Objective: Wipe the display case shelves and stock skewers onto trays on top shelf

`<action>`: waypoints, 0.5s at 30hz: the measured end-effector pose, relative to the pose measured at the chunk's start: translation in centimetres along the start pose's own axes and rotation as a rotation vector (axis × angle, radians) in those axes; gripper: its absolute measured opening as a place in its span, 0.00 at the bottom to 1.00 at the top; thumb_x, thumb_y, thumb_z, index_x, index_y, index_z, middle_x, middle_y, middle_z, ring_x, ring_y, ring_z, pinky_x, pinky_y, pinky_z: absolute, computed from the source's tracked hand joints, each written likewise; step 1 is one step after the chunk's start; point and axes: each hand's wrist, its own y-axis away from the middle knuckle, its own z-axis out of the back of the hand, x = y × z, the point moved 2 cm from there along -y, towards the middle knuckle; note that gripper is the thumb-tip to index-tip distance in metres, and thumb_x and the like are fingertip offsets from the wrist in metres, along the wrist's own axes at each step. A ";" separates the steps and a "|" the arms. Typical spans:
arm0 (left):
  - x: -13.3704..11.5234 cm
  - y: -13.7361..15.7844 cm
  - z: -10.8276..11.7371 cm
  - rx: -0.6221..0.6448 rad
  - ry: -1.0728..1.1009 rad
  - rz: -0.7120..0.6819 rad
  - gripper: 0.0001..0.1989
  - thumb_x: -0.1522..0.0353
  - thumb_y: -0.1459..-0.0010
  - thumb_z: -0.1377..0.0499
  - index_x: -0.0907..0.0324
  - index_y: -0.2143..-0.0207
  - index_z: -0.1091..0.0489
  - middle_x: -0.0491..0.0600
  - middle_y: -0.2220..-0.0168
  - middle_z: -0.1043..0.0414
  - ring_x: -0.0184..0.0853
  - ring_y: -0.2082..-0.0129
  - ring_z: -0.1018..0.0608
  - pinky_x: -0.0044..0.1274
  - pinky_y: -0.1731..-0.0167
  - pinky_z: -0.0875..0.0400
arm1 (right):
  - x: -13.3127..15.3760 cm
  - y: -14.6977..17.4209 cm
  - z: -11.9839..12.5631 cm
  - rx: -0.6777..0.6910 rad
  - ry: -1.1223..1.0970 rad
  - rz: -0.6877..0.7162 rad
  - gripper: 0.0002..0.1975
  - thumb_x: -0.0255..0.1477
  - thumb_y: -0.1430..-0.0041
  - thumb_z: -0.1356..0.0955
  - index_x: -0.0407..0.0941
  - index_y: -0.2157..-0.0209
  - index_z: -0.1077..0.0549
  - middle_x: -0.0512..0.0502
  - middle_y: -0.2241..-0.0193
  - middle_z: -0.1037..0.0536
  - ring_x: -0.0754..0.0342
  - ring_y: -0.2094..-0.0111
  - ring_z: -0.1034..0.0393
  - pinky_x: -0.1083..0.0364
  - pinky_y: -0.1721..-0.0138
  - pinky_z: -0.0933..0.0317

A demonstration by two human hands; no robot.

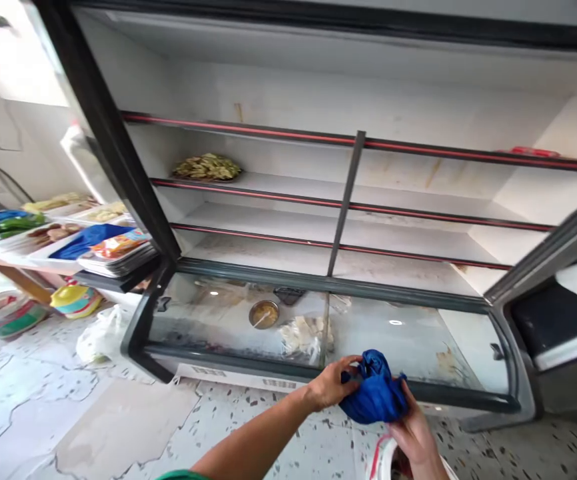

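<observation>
A bunched blue cloth (pixel 376 393) is held between my two hands in front of the display fridge. My left hand (pixel 332 385) pinches its left edge with thumb and fingers. My right hand (pixel 411 427) grips the lower right side, its fingertips partly hidden behind the folds. Just below my right hand is the top of a white bag or container with a red stripe (pixel 377 457), mostly cut off by the frame's bottom edge.
The fridge has red-edged shelves (pixel 248 193); a pile of greenish-yellow vegetables (pixel 208 167) lies on one. Through the lower glass (pixel 383 333) show a metal bowl (pixel 264 314) and a plastic-wrapped pack (pixel 301 337). Trays of produce (pixel 48 237) and a white bag (pixel 103 333) are left.
</observation>
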 end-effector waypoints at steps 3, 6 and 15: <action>-0.6 3.3 6.5 -0.049 -0.133 -0.084 0.28 0.79 0.57 0.44 0.58 0.50 0.34 0.54 0.52 0.28 0.40 0.49 0.28 0.31 0.47 0.36 | 2.1 1.3 -10.3 0.190 -0.165 0.014 0.27 0.53 0.59 0.29 0.48 0.62 0.22 0.39 0.55 0.23 0.39 0.46 0.33 0.41 0.50 0.35; -0.3 5.5 11.5 -0.264 -0.017 -0.104 0.24 0.81 0.58 0.46 0.59 0.55 0.36 0.55 0.53 0.30 0.39 0.49 0.29 0.30 0.47 0.37 | 2.1 2.4 -18.3 0.247 -0.068 0.101 0.28 0.45 0.58 0.25 0.43 0.57 0.24 0.38 0.57 0.22 0.39 0.52 0.29 0.43 0.51 0.35; -1.1 5.4 20.6 -0.161 0.293 -0.172 0.19 0.76 0.53 0.44 0.59 0.56 0.32 0.53 0.53 0.30 0.38 0.55 0.27 0.32 0.51 0.35 | 0.2 -3.6 -24.6 0.097 -0.134 0.024 0.28 0.43 0.59 0.24 0.42 0.58 0.24 0.42 0.65 0.20 0.41 0.55 0.26 0.45 0.52 0.33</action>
